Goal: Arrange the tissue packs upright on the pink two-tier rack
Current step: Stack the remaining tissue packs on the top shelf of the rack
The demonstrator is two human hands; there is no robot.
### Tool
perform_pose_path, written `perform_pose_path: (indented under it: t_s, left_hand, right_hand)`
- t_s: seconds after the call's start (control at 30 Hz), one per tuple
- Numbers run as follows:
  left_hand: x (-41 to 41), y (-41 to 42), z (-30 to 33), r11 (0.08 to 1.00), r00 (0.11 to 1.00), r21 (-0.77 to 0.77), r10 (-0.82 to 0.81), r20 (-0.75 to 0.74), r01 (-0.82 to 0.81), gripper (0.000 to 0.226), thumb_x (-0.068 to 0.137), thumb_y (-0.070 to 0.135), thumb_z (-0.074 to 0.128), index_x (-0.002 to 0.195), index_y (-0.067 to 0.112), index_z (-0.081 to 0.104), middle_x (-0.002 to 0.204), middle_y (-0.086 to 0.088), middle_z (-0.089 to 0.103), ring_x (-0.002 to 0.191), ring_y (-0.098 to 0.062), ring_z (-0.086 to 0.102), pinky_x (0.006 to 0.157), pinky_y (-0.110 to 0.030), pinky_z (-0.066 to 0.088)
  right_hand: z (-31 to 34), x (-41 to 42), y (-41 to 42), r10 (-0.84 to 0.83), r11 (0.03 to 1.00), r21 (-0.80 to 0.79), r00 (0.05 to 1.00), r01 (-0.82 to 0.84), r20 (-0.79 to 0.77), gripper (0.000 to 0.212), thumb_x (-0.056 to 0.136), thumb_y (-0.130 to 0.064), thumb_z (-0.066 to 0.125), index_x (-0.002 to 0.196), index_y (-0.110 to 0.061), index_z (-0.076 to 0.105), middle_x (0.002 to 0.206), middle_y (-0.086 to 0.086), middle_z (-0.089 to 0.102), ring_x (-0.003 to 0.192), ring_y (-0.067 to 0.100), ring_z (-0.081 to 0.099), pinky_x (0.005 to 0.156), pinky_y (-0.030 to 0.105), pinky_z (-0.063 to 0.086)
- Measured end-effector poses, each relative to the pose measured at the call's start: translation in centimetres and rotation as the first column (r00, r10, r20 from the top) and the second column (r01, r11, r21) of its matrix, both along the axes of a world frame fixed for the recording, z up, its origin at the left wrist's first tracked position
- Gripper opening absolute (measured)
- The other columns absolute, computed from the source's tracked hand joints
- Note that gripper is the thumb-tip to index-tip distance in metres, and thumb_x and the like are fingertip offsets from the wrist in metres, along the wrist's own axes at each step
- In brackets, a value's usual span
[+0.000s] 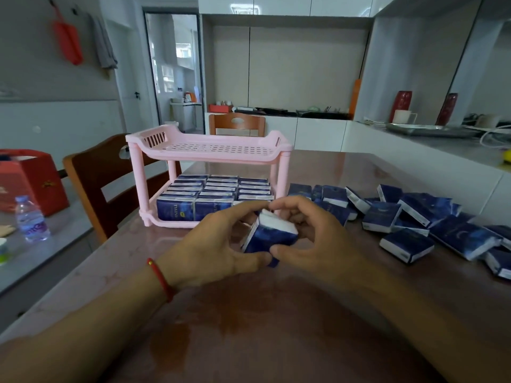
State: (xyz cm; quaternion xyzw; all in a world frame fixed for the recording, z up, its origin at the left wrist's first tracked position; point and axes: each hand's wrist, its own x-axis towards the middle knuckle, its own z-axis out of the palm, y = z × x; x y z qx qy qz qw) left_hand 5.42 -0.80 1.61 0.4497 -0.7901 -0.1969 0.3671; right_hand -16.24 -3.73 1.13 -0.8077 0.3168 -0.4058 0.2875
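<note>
A pink two-tier rack stands on the brown table. Its lower tier holds several dark blue tissue packs standing upright in rows; its top tier is bare. In front of the rack, my left hand and my right hand together hold one blue tissue pack above the table, tilted, white end up. Fingers and thumbs of both hands curl around it. A loose heap of several more packs lies on the table to the right.
Two wooden chairs stand around the table, one at the left and one behind the rack. A water bottle and a red box sit on a grey surface at far left. A white counter runs along the right.
</note>
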Motion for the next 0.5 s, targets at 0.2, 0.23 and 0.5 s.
perform_pose_path:
  t_s: [0.2, 0.23, 0.5]
  left_hand:
    - [-0.3, 0.5, 3.5, 1.0, 0.998, 0.008, 0.004, 0.061, -0.005, 0.051, 0.076, 0.046, 0.078, 0.121, 0.03, 0.063, 0.113, 0.007, 0.073, 0.101, -0.014, 0.072, 0.084, -0.04, 0.061]
    - [-0.2, 0.5, 4.6, 1.0, 0.999, 0.017, -0.002, 0.043, 0.001, 0.044, 0.079, 0.04, 0.08, 0.117, 0.026, 0.064, 0.112, 0.005, 0.073, 0.099, -0.015, 0.073, 0.081, -0.041, 0.062]
    - [2.0, -5.5, 15.3, 0.98, 0.958, -0.086, 0.156, -0.241, -0.181, 0.027, 0.088, 0.017, 0.074, 0.11, 0.009, 0.061, 0.105, -0.007, 0.074, 0.1, -0.024, 0.071, 0.083, -0.036, 0.06]
  right_hand:
    - [-0.1, -0.4, 0.0, 0.041, 0.998, -0.041, 0.997, -0.039, 0.059, 0.068, 0.076, -0.025, 0.083, 0.133, -0.035, 0.048, 0.12, -0.02, 0.056, 0.116, 0.006, 0.058, 0.094, 0.027, 0.055]
    - [0.0, -0.5, 0.0, 0.041, 0.999, -0.037, 0.994, -0.037, 0.098, 0.066, 0.078, -0.029, 0.079, 0.134, -0.036, 0.046, 0.124, -0.018, 0.056, 0.117, 0.007, 0.058, 0.093, 0.025, 0.054]
    - [-0.6, -1.5, -1.5, -0.102, 0.995, -0.014, 0.993, 0.103, 0.062, 0.037, 0.094, -0.022, 0.064, 0.125, -0.039, 0.051, 0.115, -0.019, 0.058, 0.103, 0.003, 0.058, 0.085, 0.017, 0.05]
